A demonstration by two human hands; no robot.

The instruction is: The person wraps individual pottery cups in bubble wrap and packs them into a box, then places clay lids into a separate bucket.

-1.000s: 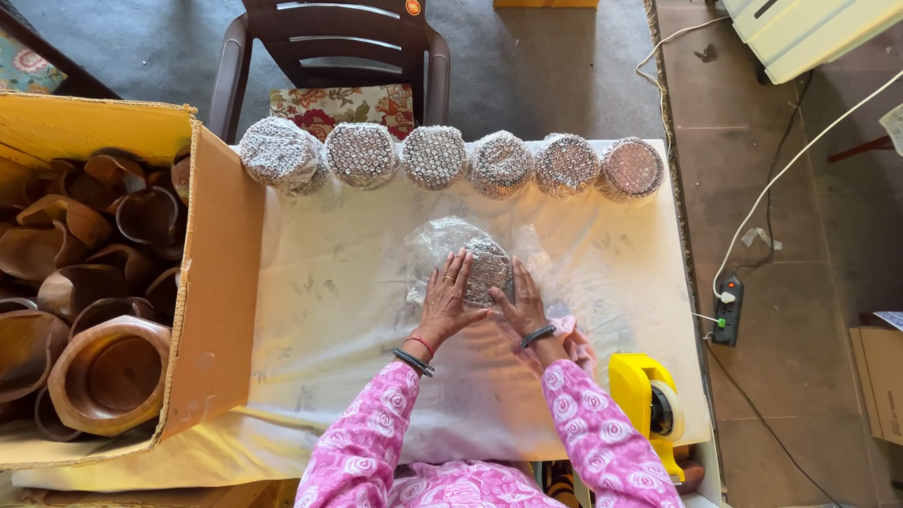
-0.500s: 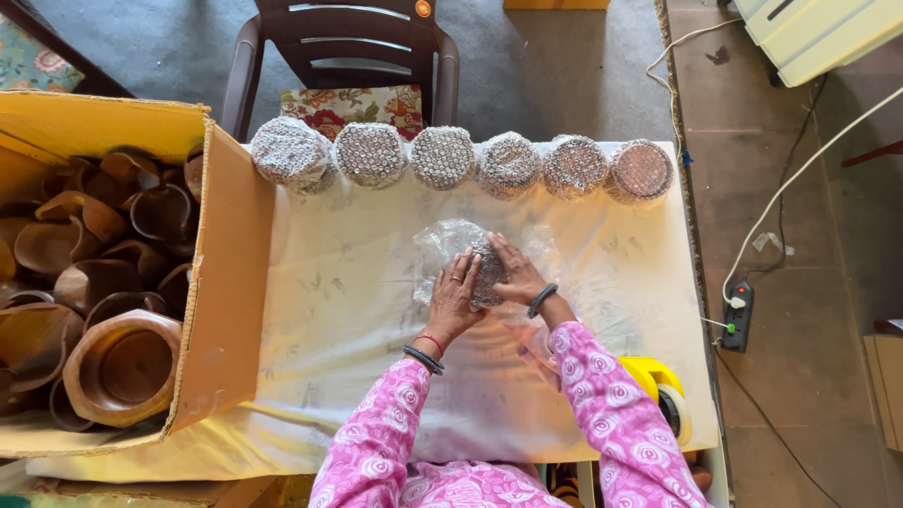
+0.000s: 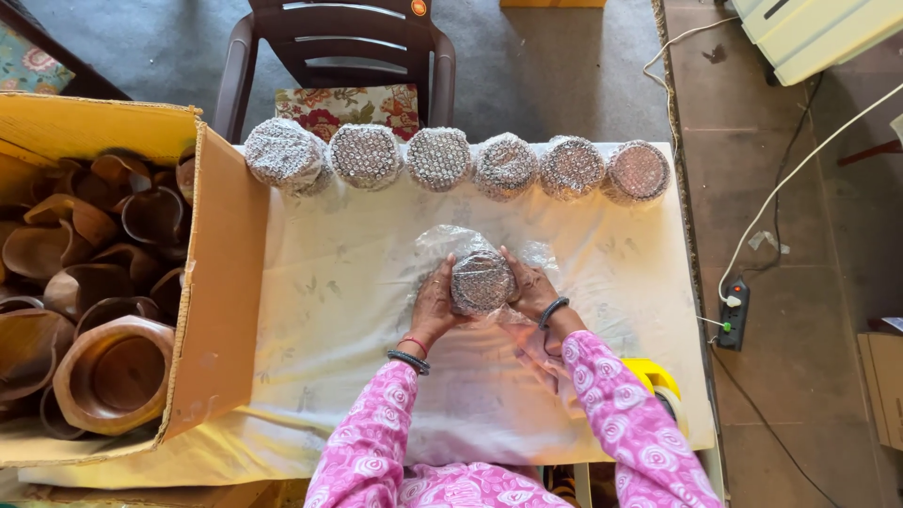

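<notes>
Head view: our left hand (image 3: 435, 306) and right hand (image 3: 530, 287) are closed round the half-wrapped bowl (image 3: 482, 280) at mid tabletop (image 3: 310, 282). We judge the loose bubble wrap (image 3: 541, 256) could slip open if our grip slackens.

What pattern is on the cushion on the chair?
The chair cushion has a floral print, red and green on cream, shown in the head view.

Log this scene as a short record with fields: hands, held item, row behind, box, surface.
left hand: grips the bundle's left side
right hand: grips its right side
held item: bubble-wrapped round piece, loose wrap around it
row behind: six wrapped bundles along the far table edge
box: cardboard box of wooden bowls, left of the table
surface: pale cloth
</notes>
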